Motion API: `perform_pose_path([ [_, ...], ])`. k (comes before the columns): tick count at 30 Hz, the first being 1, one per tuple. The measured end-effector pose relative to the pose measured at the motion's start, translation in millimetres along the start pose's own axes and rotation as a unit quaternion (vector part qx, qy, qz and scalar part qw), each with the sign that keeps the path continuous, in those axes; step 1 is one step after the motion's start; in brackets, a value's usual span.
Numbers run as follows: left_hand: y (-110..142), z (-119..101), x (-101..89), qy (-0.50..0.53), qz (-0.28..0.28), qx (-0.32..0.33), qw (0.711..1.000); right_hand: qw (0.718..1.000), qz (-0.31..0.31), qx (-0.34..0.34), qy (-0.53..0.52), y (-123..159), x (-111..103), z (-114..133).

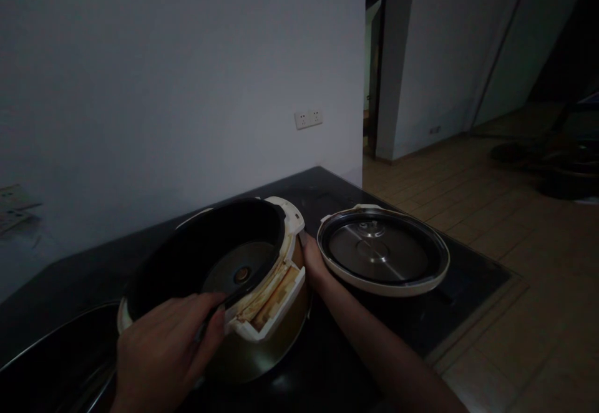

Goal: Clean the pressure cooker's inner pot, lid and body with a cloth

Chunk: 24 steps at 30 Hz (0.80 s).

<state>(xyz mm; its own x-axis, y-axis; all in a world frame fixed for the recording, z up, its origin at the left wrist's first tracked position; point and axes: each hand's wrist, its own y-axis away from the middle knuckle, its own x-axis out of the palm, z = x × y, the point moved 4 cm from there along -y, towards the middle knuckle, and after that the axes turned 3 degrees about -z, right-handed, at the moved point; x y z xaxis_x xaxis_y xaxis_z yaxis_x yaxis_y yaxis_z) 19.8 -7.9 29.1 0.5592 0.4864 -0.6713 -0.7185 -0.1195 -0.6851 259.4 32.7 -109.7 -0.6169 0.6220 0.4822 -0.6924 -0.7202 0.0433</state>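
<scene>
An open rice cooker body (262, 301) stands tilted on a dark countertop (449, 288), its black inner well showing the round heating plate (241, 272). My left hand (163, 350) rests on the cooker's near rim, fingers curled over the black edge. My right hand (312, 263) presses against the cooker's right side, its fingers mostly hidden behind the body. The cooker's lid (384, 251) lies upside down on the counter just to the right, metal inner plate facing up.
A sink basin (56, 363) sits at the near left. A white wall with a socket plate (309, 118) stands behind the counter. Beyond the counter's right edge lies a wooden floor (524, 226) with a doorway and dark objects at far right.
</scene>
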Motion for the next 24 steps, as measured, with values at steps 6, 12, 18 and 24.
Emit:
perform_pose_path([
  [6, -6, -3, -4.1, -0.015, -0.014, 0.023, 1.0, 0.997, 0.064, 0.047, 0.01, -16, -7, -21],
  [12, -3, -1, -2.1, -0.02, 0.0, 0.007, 1.0, 0.995, 0.068, 0.061, 0.039, -14, -15, -32],
  [18, -4, 0, -0.8, -0.017, 0.008, 0.001, 1.0, 0.998, 0.022, 0.01, 0.065, 6, -25, -22],
  [24, 1, 0, 1.2, -0.009, 0.013, -0.038, 0.999, 0.996, -0.028, -0.058, 0.063, 64, -20, -6],
])
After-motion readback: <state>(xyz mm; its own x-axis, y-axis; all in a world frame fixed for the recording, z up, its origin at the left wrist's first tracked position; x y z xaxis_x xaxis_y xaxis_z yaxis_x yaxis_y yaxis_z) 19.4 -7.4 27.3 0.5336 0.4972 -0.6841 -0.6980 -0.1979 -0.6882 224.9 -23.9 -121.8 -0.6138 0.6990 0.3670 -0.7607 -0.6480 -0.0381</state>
